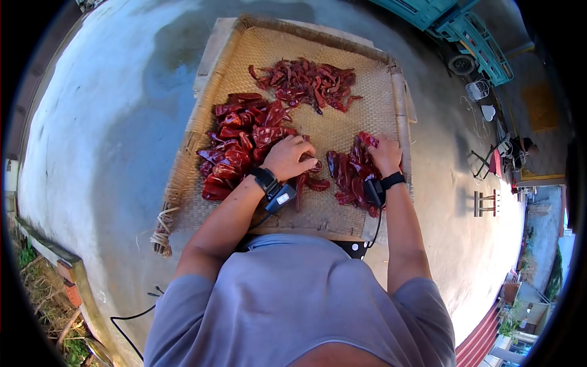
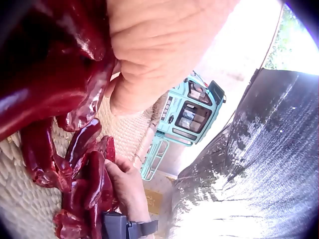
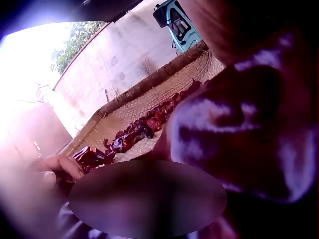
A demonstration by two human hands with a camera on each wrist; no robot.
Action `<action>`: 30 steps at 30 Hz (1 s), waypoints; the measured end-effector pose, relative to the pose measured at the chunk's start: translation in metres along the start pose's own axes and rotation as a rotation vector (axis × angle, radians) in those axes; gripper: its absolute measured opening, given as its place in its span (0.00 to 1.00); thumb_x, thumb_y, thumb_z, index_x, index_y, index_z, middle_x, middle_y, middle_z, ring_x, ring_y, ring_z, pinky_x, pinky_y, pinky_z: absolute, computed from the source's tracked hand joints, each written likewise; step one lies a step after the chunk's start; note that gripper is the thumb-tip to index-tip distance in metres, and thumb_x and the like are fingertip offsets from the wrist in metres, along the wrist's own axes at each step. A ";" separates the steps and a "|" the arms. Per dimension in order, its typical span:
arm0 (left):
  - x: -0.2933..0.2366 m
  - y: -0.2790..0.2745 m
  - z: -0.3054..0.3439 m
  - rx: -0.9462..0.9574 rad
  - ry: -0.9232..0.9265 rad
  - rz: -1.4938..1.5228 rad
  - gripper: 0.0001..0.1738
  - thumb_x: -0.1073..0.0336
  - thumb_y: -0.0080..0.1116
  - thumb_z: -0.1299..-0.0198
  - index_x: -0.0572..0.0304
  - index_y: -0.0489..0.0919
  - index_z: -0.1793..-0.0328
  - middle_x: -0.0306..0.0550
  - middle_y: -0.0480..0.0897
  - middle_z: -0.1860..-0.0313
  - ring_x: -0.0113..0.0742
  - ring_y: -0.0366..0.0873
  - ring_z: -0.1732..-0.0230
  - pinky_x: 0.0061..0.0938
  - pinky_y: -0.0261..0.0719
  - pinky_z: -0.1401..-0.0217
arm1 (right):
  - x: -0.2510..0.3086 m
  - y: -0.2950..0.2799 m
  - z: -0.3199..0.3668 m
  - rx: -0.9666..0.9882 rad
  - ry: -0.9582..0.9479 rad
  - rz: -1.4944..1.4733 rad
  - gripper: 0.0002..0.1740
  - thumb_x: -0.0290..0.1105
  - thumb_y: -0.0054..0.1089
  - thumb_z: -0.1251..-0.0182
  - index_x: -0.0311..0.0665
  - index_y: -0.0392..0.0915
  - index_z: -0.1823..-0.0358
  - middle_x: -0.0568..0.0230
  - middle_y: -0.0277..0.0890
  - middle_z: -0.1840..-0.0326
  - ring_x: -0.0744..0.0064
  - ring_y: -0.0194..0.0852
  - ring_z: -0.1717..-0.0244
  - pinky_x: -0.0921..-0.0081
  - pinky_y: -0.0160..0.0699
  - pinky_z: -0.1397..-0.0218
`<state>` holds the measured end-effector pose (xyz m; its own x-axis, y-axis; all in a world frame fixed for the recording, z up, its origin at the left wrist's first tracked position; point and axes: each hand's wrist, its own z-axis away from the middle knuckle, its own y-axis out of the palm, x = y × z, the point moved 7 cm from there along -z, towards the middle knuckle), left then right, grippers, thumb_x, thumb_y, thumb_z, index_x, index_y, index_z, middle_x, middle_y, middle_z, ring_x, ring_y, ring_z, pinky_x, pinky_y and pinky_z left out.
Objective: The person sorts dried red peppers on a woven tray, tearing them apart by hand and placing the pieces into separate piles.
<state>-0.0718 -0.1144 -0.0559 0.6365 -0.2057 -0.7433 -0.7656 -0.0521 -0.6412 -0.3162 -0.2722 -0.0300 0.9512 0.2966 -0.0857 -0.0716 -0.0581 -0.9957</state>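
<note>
A: So, what do we take in first, with twelve o'clock at the far edge?

B: We see the woven tray (image 1: 376,101), flat and rimmed; we judge that the rim is there to stop peppers sliding off.

A: And the heaps?

B: At nine o'clock we find the biggest, the glossy heap (image 1: 231,150), its plump peppers packed close together. At twelve lies the wrinkled heap (image 1: 299,81), thinner and looser. At four sits the small heap (image 1: 348,177), long and shiny. Bare weave parts the wrinkled one from the small one, probably so that we can tell the kinds apart.

A: How do the hands stand?

B: Near the tray's centre, the left hand (image 1: 287,158) is bent over with thumb and fingers closed around a curved pepper (image 1: 314,166); the wrist view hides most of its fingertips from us. At three to four o'clock, the right hand (image 1: 387,157) pinches an upper pepper (image 1: 368,139) of the small heap by its end, fingers together. We think gripping an end leaves its neighbours undisturbed. The right wrist view is too dark for us to add more.
</note>
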 end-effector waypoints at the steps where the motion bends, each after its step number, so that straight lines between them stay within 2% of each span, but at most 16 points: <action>1: 0.000 0.000 0.000 0.004 -0.005 -0.002 0.17 0.51 0.64 0.38 0.53 0.83 0.52 0.48 0.79 0.55 0.50 0.76 0.47 0.41 0.75 0.42 | -0.003 -0.001 -0.002 -0.014 0.021 -0.093 0.15 0.41 0.66 0.39 0.43 0.82 0.55 0.56 0.80 0.46 0.46 0.76 0.43 0.49 0.73 0.43; 3: 0.000 -0.002 0.000 -0.002 -0.023 0.036 0.18 0.50 0.63 0.37 0.53 0.82 0.49 0.47 0.79 0.54 0.48 0.77 0.48 0.40 0.76 0.43 | -0.009 -0.005 -0.006 -0.040 0.067 -0.278 0.12 0.39 0.67 0.39 0.43 0.83 0.57 0.57 0.81 0.48 0.48 0.76 0.43 0.49 0.72 0.44; 6: 0.003 -0.007 0.000 -0.048 -0.083 0.170 0.22 0.50 0.62 0.35 0.54 0.80 0.43 0.46 0.80 0.54 0.43 0.79 0.53 0.36 0.77 0.47 | 0.031 -0.065 0.027 -0.428 -0.251 -0.355 0.10 0.36 0.67 0.39 0.42 0.83 0.59 0.56 0.84 0.56 0.51 0.81 0.51 0.53 0.76 0.51; 9: 0.001 -0.013 0.000 -0.108 -0.135 0.278 0.27 0.50 0.62 0.32 0.58 0.75 0.35 0.44 0.79 0.56 0.36 0.77 0.60 0.28 0.77 0.52 | 0.067 -0.068 0.049 -0.111 -0.178 -0.677 0.08 0.34 0.67 0.38 0.40 0.84 0.60 0.54 0.84 0.64 0.53 0.84 0.61 0.59 0.80 0.58; 10: 0.001 -0.013 0.001 -0.138 -0.136 0.323 0.26 0.50 0.61 0.32 0.58 0.75 0.36 0.45 0.79 0.56 0.37 0.78 0.61 0.30 0.77 0.53 | 0.084 -0.071 0.062 -0.096 -0.228 -0.735 0.09 0.36 0.67 0.37 0.40 0.84 0.60 0.53 0.84 0.67 0.53 0.85 0.67 0.62 0.80 0.62; 11: 0.001 -0.013 0.002 -0.166 -0.134 0.367 0.26 0.50 0.61 0.33 0.58 0.76 0.36 0.46 0.79 0.57 0.38 0.79 0.61 0.31 0.78 0.53 | 0.100 -0.068 0.075 0.021 -0.177 -0.752 0.10 0.37 0.66 0.36 0.40 0.84 0.59 0.53 0.84 0.66 0.52 0.85 0.64 0.61 0.81 0.61; 12: 0.002 -0.015 0.001 -0.196 -0.132 0.410 0.26 0.50 0.60 0.33 0.58 0.76 0.37 0.47 0.80 0.58 0.39 0.79 0.62 0.32 0.78 0.54 | 0.113 -0.058 0.087 0.059 -0.222 -0.833 0.12 0.39 0.65 0.35 0.42 0.84 0.56 0.52 0.84 0.64 0.51 0.85 0.63 0.60 0.81 0.60; 13: 0.000 -0.019 -0.001 -0.203 -0.075 0.392 0.23 0.52 0.60 0.33 0.59 0.77 0.40 0.46 0.78 0.59 0.36 0.78 0.63 0.31 0.77 0.55 | 0.131 -0.057 0.098 0.182 -0.272 -0.776 0.13 0.41 0.63 0.34 0.42 0.83 0.54 0.52 0.84 0.63 0.51 0.85 0.61 0.59 0.81 0.59; 14: 0.001 -0.020 -0.002 -0.197 -0.077 0.386 0.22 0.53 0.61 0.33 0.60 0.78 0.41 0.46 0.78 0.60 0.35 0.78 0.63 0.31 0.77 0.55 | 0.144 -0.049 0.107 0.224 -0.325 -0.786 0.14 0.43 0.62 0.34 0.42 0.82 0.55 0.52 0.84 0.62 0.49 0.84 0.61 0.56 0.81 0.59; 16: 0.000 -0.021 0.000 -0.187 -0.084 0.372 0.20 0.54 0.61 0.34 0.60 0.80 0.45 0.46 0.78 0.61 0.35 0.78 0.63 0.31 0.77 0.55 | 0.160 -0.034 0.118 0.223 -0.387 -0.766 0.13 0.44 0.62 0.33 0.43 0.81 0.57 0.53 0.83 0.64 0.47 0.83 0.61 0.54 0.80 0.60; 17: -0.002 -0.021 0.000 -0.202 -0.100 0.396 0.16 0.56 0.63 0.35 0.60 0.82 0.51 0.48 0.79 0.61 0.40 0.79 0.62 0.33 0.78 0.55 | 0.159 -0.036 0.117 0.184 -0.419 -0.780 0.13 0.44 0.61 0.33 0.43 0.81 0.57 0.54 0.82 0.64 0.48 0.83 0.61 0.54 0.80 0.60; 19: -0.005 -0.018 -0.001 -0.170 -0.037 0.235 0.16 0.55 0.60 0.33 0.60 0.81 0.49 0.49 0.79 0.60 0.44 0.81 0.58 0.35 0.78 0.53 | 0.158 -0.049 0.116 0.107 -0.482 -0.805 0.13 0.45 0.61 0.32 0.43 0.80 0.58 0.54 0.81 0.63 0.48 0.82 0.60 0.54 0.79 0.60; 22: -0.008 -0.013 -0.003 -0.135 -0.007 0.098 0.12 0.60 0.63 0.36 0.59 0.81 0.52 0.50 0.81 0.60 0.51 0.81 0.55 0.40 0.79 0.51 | 0.119 -0.064 0.084 0.123 -0.302 -0.600 0.13 0.41 0.61 0.33 0.42 0.80 0.53 0.55 0.79 0.58 0.52 0.81 0.55 0.59 0.79 0.54; 24: -0.010 -0.012 -0.004 -0.121 -0.058 0.114 0.10 0.63 0.64 0.39 0.58 0.82 0.56 0.50 0.81 0.62 0.53 0.80 0.55 0.42 0.78 0.51 | 0.080 -0.058 0.053 -0.134 -0.264 -0.445 0.16 0.40 0.62 0.34 0.44 0.79 0.48 0.54 0.79 0.54 0.51 0.80 0.52 0.57 0.80 0.51; 26: -0.009 -0.008 -0.004 -0.113 -0.034 0.105 0.09 0.64 0.64 0.40 0.58 0.81 0.56 0.49 0.81 0.62 0.52 0.80 0.55 0.42 0.78 0.51 | 0.052 -0.053 0.022 -0.128 -0.092 -0.342 0.18 0.40 0.62 0.35 0.43 0.78 0.47 0.51 0.77 0.49 0.45 0.78 0.47 0.51 0.81 0.51; 30: -0.008 -0.007 -0.005 -0.110 -0.029 0.108 0.08 0.65 0.63 0.40 0.58 0.81 0.56 0.48 0.81 0.63 0.49 0.80 0.55 0.40 0.79 0.52 | 0.028 -0.008 -0.017 -0.061 0.020 -0.261 0.20 0.39 0.63 0.37 0.41 0.76 0.45 0.49 0.75 0.46 0.42 0.76 0.43 0.49 0.81 0.47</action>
<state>-0.0717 -0.1171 -0.0442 0.5511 -0.1879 -0.8130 -0.8344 -0.1384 -0.5335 -0.2842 -0.2795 -0.0241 0.9408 0.2904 0.1747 0.1941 -0.0393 -0.9802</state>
